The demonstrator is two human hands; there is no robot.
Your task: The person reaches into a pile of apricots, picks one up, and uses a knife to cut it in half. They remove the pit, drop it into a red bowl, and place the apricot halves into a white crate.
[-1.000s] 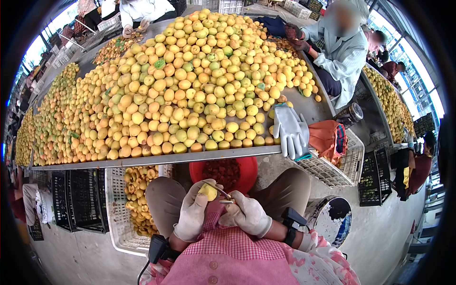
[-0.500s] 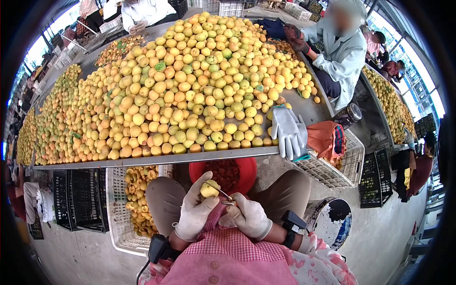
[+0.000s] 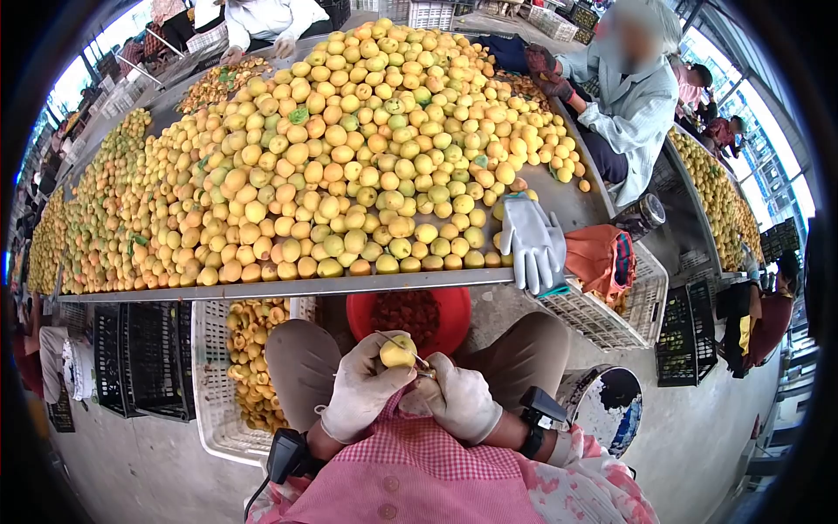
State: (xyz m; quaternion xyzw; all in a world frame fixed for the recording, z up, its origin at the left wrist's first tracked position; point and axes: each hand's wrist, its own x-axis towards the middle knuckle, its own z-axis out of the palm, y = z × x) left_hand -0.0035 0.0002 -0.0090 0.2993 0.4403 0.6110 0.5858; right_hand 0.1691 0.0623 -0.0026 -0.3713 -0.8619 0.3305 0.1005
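My left hand, in a whitish glove, is closed around a yellow apricot above my lap. The gloved right hand grips a small knife, its thin metal blade lying against the apricot and its handle mostly hidden by my fingers. Both hands are close together in front of a pink checked apron. Just beyond them on the floor is a red basin with dark reddish pieces inside.
A metal table bears a large heap of apricots. Grey gloves hang over its edge. A white crate of cut apricots stands left; another crate and a bucket stand right. A person works across the table.
My left hand has shifted slightly right and down, bringing the apricot closer to my right hand. The blade now lies across the fruit. A person's hands at the far side have moved apart.
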